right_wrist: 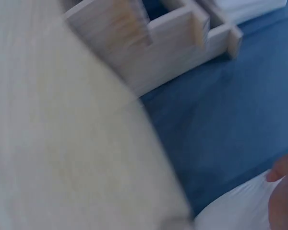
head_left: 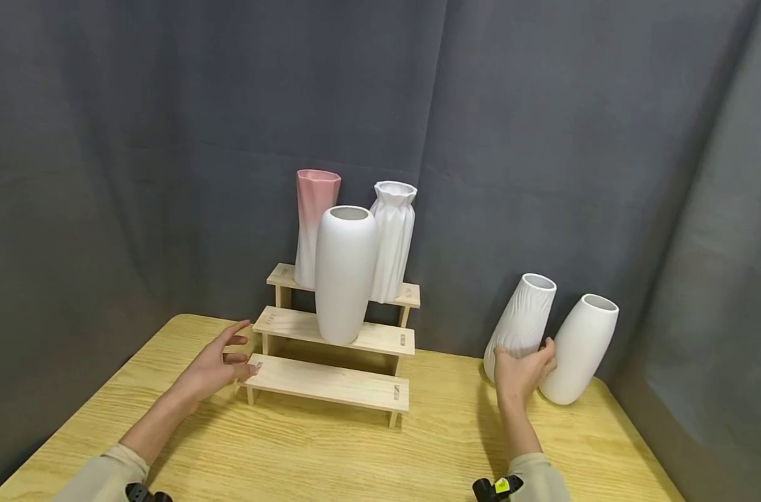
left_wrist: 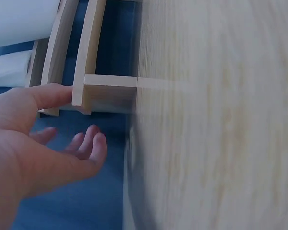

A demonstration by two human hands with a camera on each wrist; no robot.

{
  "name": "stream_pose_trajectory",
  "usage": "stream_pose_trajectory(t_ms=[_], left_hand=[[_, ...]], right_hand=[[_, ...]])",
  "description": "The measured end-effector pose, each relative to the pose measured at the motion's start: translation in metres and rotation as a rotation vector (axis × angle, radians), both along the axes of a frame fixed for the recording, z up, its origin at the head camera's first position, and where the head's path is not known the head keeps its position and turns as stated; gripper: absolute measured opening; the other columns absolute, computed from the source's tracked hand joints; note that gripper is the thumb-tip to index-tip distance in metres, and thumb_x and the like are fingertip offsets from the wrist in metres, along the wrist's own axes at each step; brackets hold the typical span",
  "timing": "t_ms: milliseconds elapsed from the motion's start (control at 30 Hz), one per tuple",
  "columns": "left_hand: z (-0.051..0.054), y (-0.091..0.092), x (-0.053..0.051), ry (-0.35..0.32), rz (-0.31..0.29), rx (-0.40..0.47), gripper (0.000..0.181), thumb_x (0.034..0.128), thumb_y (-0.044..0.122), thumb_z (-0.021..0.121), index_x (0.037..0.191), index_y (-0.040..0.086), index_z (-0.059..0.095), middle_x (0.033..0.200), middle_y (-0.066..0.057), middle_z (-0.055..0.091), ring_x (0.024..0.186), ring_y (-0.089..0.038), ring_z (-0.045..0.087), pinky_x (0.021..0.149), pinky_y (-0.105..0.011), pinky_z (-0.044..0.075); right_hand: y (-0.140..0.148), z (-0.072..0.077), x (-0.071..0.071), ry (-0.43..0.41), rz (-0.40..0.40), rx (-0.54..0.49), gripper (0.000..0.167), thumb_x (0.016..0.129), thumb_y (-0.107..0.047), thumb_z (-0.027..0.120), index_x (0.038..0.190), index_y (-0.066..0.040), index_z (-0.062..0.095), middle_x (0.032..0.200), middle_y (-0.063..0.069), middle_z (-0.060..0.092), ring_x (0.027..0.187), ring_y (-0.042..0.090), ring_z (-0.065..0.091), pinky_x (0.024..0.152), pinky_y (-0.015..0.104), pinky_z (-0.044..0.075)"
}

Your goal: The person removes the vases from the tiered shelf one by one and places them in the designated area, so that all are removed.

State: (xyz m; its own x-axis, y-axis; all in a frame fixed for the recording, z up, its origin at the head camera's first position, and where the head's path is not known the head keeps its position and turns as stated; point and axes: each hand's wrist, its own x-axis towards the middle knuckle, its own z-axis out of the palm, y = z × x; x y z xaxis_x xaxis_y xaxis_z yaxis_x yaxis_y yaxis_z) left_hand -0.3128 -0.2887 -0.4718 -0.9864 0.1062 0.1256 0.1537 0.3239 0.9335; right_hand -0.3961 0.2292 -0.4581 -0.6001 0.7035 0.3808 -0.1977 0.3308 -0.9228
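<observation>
The two-tone vase [head_left: 313, 219] is pink above and becomes white below. The pleated vase [head_left: 393, 240], the middle vase [head_left: 347, 279] and the rightmost vase [head_left: 578, 352] are plain white; the ridged vase [head_left: 520, 317] is white, with fine wavy lines. The stand [head_left: 327, 381] is pale cream, the table [head_left: 330, 453] yellow with wood grain. The curtain [head_left: 518, 139] is dark grey.

left arm: forearm [head_left: 164, 420] extended forward and angled inward; sleeve [head_left: 107, 474] ends short of the wrist. left hand [head_left: 212, 369]: thumb extended and separated from the fingers, which are spread and lightly bent. right arm: forearm [head_left: 520, 431] directed forward, leaning slightly inward. right hand [head_left: 520, 375]: back toward the head camera, thumb and fingers curved in a grip; only partly visible in the right wrist view.
</observation>
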Motion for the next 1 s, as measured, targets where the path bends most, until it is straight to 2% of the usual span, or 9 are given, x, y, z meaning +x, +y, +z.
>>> stream_pose_trajectory(t_ms=[100,200,267,367,500,667,833,1000], left_hand=[[0.002,0.003,-0.001,0.085,-0.028,-0.047,0.096,0.0913,-0.004,0.069,0.166,0.02,0.014,0.161,-0.026,0.015,0.135,-0.053,0.037,0.093,-0.053,0.05],[0.002,0.007,-0.001,0.152,-0.053,-0.093,0.096,0.0909,-0.01,0.064,0.166,0.021,0.013,0.164,-0.025,0.009,0.136,-0.054,0.034,0.1,-0.06,0.043],[0.002,0.009,-0.001,0.166,-0.058,-0.102,0.095,0.0911,-0.012,0.061,0.166,0.022,0.012,0.166,-0.023,0.007,0.137,-0.054,0.033,0.104,-0.064,0.037],[0.002,0.011,-0.001,0.157,-0.063,-0.09,0.096,0.0915,-0.013,0.058,0.166,0.023,0.01,0.165,-0.023,0.009,0.138,-0.054,0.032,0.105,-0.066,0.035],[0.0,0.014,-0.001,0.144,-0.086,-0.07,0.095,0.0919,-0.013,0.057,0.166,0.02,0.008,0.161,-0.029,0.018,0.139,-0.056,0.031,0.105,-0.066,0.034],[-0.004,0.013,0.001,0.115,-0.091,-0.035,0.094,0.0915,-0.014,0.054,0.166,0.02,0.006,0.16,-0.03,0.019,0.139,-0.058,0.028,0.105,-0.066,0.034],[-0.003,0.013,0.0,0.105,-0.089,-0.027,0.096,0.0898,-0.015,0.051,0.166,0.022,0.006,0.16,-0.03,0.019,0.14,-0.058,0.025,0.106,-0.066,0.033],[-0.002,0.013,-0.003,0.105,-0.088,-0.041,0.096,0.0896,-0.012,0.053,0.166,0.023,0.007,0.158,-0.034,0.023,0.14,-0.057,0.026,0.099,-0.059,0.04]], right_hand=[[-0.009,0.021,0.004,0.169,-0.067,0.023,0.082,0.076,0.003,0.07,0.151,-0.004,0.038,0.142,0.018,0.041,0.133,0.028,0.039,0.111,0.037,0.029],[-0.019,0.04,0.01,0.344,-0.105,0.05,0.068,0.078,0.005,0.064,0.144,-0.006,0.048,0.132,0.009,0.049,0.125,0.018,0.043,0.106,0.032,0.03],[-0.027,0.051,0.014,0.44,-0.086,0.059,0.06,0.08,0.007,0.062,0.138,-0.005,0.053,0.128,0.006,0.052,0.12,0.015,0.045,0.105,0.032,0.032],[-0.039,0.064,0.023,0.527,-0.023,0.084,0.049,0.083,0.011,0.06,0.131,0.0,0.058,0.124,0.009,0.055,0.117,0.018,0.048,0.102,0.036,0.035],[-0.06,0.081,0.044,0.584,0.057,0.133,0.034,0.084,0.014,0.06,0.117,0.009,0.064,0.118,0.021,0.057,0.115,0.028,0.052,0.095,0.033,0.037],[-0.095,0.1,0.072,0.644,0.214,0.165,0.02,0.087,0.015,0.06,0.105,0.014,0.066,0.115,0.025,0.059,0.113,0.027,0.054,0.094,0.033,0.042],[-0.12,0.107,0.087,0.71,0.33,0.23,0.019,0.085,0.018,0.064,0.103,0.015,0.067,0.113,0.029,0.06,0.109,0.03,0.056,0.093,0.038,0.043],[-0.138,0.107,0.098,0.71,0.423,0.298,0.023,0.083,0.018,0.071,0.106,0.013,0.068,0.112,0.029,0.061,0.107,0.033,0.057,0.093,0.039,0.045]])
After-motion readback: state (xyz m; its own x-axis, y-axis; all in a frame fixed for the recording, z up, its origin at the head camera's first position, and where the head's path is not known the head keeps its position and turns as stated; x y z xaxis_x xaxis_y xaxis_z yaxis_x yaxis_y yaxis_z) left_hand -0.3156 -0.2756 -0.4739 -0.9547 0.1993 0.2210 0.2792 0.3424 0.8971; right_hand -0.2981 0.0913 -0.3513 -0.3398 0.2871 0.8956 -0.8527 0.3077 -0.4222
